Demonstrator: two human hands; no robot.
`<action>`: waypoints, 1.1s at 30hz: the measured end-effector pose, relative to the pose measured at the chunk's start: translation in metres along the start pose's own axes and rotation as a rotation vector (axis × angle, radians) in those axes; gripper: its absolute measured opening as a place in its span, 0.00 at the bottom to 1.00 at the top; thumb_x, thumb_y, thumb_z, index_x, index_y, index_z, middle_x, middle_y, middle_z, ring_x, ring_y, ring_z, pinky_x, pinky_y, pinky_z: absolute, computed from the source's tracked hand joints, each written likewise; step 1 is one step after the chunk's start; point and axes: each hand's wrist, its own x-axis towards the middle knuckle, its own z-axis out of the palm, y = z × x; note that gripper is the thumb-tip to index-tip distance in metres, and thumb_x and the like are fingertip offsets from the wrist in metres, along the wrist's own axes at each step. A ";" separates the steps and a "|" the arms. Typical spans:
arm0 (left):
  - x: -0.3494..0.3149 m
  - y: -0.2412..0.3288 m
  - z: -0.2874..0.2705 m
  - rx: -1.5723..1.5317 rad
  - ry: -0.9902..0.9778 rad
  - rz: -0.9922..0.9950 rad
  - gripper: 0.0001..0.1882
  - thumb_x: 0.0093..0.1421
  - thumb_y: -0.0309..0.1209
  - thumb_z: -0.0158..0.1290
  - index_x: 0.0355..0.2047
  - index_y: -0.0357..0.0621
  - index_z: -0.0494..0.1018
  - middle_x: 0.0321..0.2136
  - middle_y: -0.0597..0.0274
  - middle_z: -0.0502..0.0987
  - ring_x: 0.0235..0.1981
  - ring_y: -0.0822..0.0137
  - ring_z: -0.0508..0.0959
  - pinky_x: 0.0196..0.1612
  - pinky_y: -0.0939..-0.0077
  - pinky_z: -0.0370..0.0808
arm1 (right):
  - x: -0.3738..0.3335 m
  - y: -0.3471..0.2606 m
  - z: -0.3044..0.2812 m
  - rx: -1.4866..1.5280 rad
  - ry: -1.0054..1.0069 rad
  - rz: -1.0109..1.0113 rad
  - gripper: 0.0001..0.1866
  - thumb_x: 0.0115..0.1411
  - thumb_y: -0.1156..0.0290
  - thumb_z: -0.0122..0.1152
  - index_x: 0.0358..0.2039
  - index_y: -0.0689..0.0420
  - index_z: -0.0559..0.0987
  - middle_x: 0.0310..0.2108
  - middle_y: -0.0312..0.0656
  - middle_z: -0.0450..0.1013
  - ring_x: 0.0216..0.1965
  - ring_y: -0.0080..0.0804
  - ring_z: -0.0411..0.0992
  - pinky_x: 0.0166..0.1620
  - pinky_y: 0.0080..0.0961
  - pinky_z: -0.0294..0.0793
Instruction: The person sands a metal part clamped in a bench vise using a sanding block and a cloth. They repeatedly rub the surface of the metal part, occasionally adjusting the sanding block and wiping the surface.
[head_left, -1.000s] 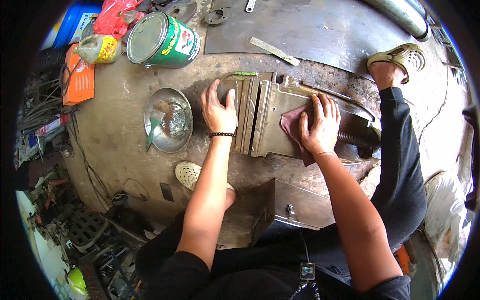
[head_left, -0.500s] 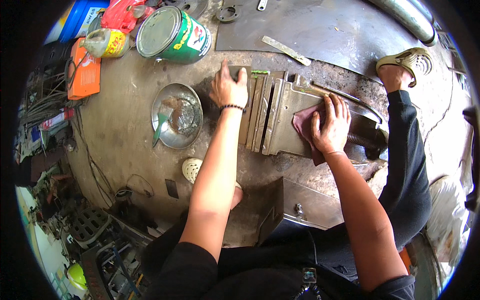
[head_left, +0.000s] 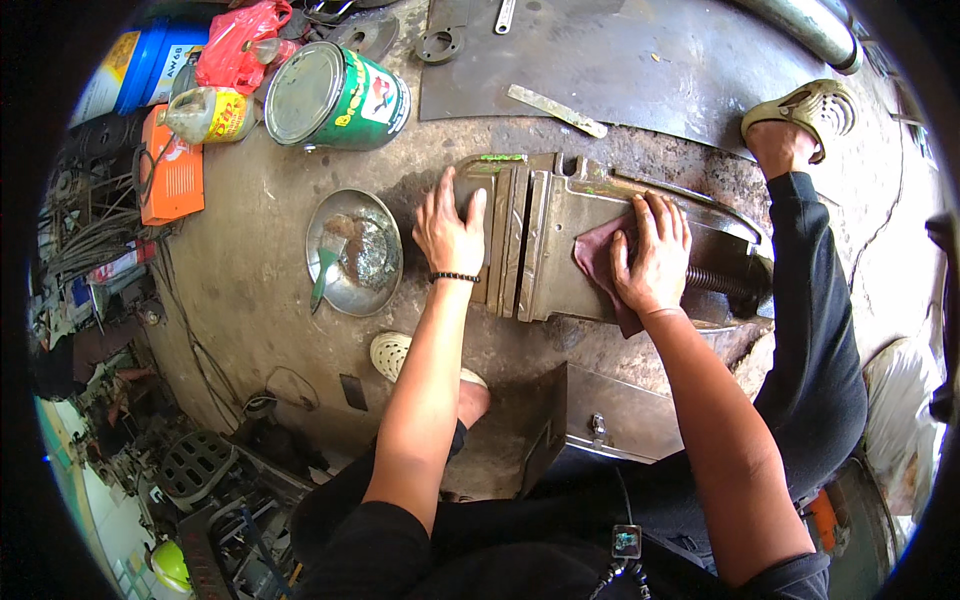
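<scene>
Orange case [head_left: 170, 165] far left, green paint can [head_left: 335, 97] lying on its side far-left beside it. Metal bowl [head_left: 355, 250] with a green-handled brush sits just left of the left hand [head_left: 452, 232]. Left hand: fingers spread flat, palm down on the left end of the big steel vise [head_left: 545, 245], gripping nothing. Vise lies on the stained floor, centre, screw end pointing right. Right hand [head_left: 650, 262]: flat, fingers extended, pressing a dark red rag [head_left: 598, 262] onto the vise body. Flat metal strip [head_left: 556, 110] lies on the steel sheet beyond.
</scene>
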 end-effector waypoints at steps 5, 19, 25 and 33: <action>0.011 0.012 0.002 0.155 -0.016 -0.005 0.34 0.65 0.56 0.52 0.67 0.56 0.64 0.58 0.53 0.73 0.61 0.48 0.69 0.61 0.41 0.62 | -0.002 0.001 0.002 -0.003 -0.003 -0.001 0.29 0.57 0.59 0.59 0.57 0.60 0.74 0.59 0.53 0.68 0.64 0.52 0.62 0.70 0.49 0.53; -0.005 0.005 0.001 0.111 -0.001 -0.002 0.35 0.65 0.57 0.51 0.68 0.58 0.63 0.57 0.50 0.73 0.62 0.48 0.69 0.64 0.33 0.58 | 0.000 0.000 0.004 -0.027 -0.001 -0.013 0.30 0.57 0.60 0.59 0.59 0.60 0.72 0.60 0.54 0.68 0.65 0.52 0.62 0.71 0.49 0.52; -0.002 0.009 -0.001 0.155 -0.035 -0.011 0.35 0.65 0.58 0.51 0.67 0.58 0.64 0.60 0.51 0.71 0.65 0.51 0.66 0.66 0.30 0.55 | -0.001 0.000 0.004 -0.035 -0.005 -0.020 0.28 0.58 0.61 0.58 0.57 0.60 0.73 0.59 0.53 0.68 0.64 0.52 0.62 0.70 0.49 0.53; -0.019 0.003 -0.006 0.184 -0.138 -0.101 0.35 0.65 0.58 0.51 0.67 0.57 0.64 0.60 0.51 0.71 0.65 0.49 0.66 0.66 0.29 0.54 | -0.001 0.000 0.004 -0.043 0.003 -0.016 0.30 0.58 0.59 0.58 0.59 0.60 0.73 0.60 0.53 0.68 0.65 0.52 0.62 0.71 0.49 0.52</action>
